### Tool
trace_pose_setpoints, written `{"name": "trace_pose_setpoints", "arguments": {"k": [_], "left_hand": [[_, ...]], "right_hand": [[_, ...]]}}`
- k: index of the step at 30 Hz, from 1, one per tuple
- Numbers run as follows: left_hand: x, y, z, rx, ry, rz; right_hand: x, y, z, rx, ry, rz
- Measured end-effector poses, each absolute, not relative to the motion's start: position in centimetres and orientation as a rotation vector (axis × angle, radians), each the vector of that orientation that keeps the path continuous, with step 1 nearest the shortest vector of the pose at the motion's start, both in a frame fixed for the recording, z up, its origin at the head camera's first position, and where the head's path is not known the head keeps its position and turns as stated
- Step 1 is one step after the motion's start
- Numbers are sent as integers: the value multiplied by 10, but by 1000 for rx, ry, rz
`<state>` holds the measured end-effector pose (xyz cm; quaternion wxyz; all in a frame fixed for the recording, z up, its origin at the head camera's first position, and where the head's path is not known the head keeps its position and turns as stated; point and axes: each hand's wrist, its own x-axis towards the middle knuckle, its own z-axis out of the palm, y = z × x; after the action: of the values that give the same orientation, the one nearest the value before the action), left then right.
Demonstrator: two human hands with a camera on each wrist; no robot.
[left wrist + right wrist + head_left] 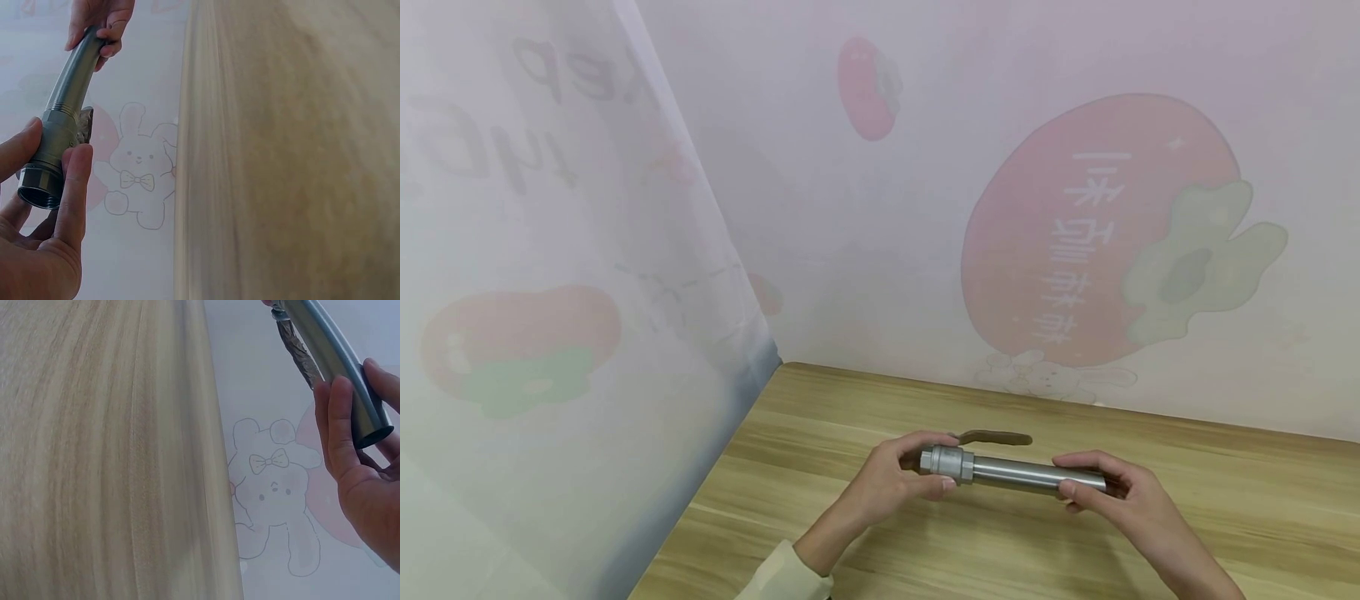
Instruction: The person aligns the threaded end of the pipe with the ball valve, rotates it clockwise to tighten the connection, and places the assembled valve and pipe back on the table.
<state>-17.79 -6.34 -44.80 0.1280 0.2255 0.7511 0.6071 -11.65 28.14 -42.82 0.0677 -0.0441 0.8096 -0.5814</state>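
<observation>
A grey metal ball valve (pixel 950 463) is joined to one end of a straight steel pipe (pixel 1026 473). My left hand (pixel 887 477) grips the valve body, thumb on the near side and fingers on the far side. Its hexagonal open end (pixel 41 187) faces the left wrist camera. The valve's lever (pixel 996 437), covered in a brownish, crinkled wrap, lies roughly alongside the pipe on the far side. My right hand (pixel 1123 492) holds the pipe's free end between thumb and fingers. In the right wrist view, the pipe's hollow end (pixel 375 436) sticks out past the fingers.
Under the hands is a wood-grain table (pixel 790 442). A pale printed curtain (pixel 820 233) hangs behind its back edge, and another curtain (pixel 550 250) hangs along the left side.
</observation>
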Motion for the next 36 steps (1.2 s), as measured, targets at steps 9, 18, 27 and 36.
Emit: {"name": "trace_pose_setpoints", "arguments": {"k": [9,18,27,36], "left_hand": [[-177,-63,-448,650,2198,1755],[-177,-62,-448,641,2158,1779],[-178,-62,-449,640,2143,1790],[-178,-63,-450,634,2166,1791]], "right_hand": [[-115,281,-428,-105,2471,-1728],[-115,279,-428,-141,2481,-1768],[-113,279,-427,-178,2507,-1749],[-117,279,-432,-241,2525,-1750]]}}
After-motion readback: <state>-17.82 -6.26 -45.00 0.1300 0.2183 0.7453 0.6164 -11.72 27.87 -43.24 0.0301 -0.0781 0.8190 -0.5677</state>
